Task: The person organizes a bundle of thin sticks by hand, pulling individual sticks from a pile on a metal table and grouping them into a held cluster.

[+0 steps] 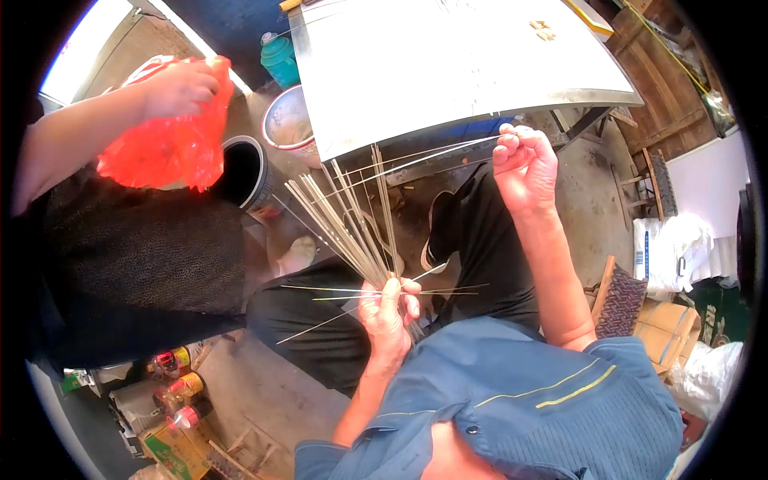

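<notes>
Over my lap, my left hand [387, 310] is closed round a fanned bundle of thin, pale strips [350, 236] that look like split bamboo. The bundle spreads up and away toward the table, and a few strips cross it sideways at my fingers. Farther out to the right, my raised right hand [525, 164] is closed in a pinch on the end of one or more long strips [432, 156]. These stretch leftward from my fingertips, over the upper part of the bundle, below the table's near edge.
A white-topped table [448, 64] stands in front, with small tan pieces [542, 31] on it. At left, another person's hand [182, 86] holds a red plastic bag [172, 144]. Buckets [290, 120] and a teal bottle [278, 60] stand nearby. Stools [620, 300] and bags are at right.
</notes>
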Demonstrator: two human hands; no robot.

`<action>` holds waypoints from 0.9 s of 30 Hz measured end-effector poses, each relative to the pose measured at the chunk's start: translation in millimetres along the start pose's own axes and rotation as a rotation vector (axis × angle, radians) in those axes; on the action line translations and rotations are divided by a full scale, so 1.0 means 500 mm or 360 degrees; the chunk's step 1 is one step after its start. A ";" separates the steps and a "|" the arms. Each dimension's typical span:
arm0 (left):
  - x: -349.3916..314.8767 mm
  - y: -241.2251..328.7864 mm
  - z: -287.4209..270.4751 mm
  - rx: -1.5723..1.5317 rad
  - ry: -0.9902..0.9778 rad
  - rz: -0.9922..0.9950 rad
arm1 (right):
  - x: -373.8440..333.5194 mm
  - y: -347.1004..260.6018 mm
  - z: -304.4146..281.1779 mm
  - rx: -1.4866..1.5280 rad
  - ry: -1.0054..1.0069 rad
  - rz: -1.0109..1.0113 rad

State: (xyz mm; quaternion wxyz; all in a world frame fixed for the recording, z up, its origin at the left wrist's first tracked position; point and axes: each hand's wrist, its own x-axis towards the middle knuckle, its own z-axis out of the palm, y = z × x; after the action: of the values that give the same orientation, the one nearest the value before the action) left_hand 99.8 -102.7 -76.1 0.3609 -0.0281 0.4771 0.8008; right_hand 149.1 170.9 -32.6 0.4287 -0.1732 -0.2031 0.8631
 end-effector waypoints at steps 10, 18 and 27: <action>0.001 0.003 0.005 -0.0038 -0.0009 -0.0034 | 0.000 -0.037 0.006 0.0257 -0.0160 0.0089; -0.005 0.010 0.013 -0.0021 -0.0115 -0.0028 | -0.135 0.134 0.026 -0.0527 -0.0231 0.0401; -0.006 0.011 0.011 -0.0007 -0.0223 0.0004 | -0.133 0.126 0.008 -0.0685 -0.0331 0.0607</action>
State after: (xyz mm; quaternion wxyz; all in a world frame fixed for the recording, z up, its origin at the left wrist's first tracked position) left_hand 100.2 -101.7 -67.8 0.3924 0.0277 0.4489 0.8023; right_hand 142.9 81.4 -52.3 0.1892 -0.2057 -0.3878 0.8783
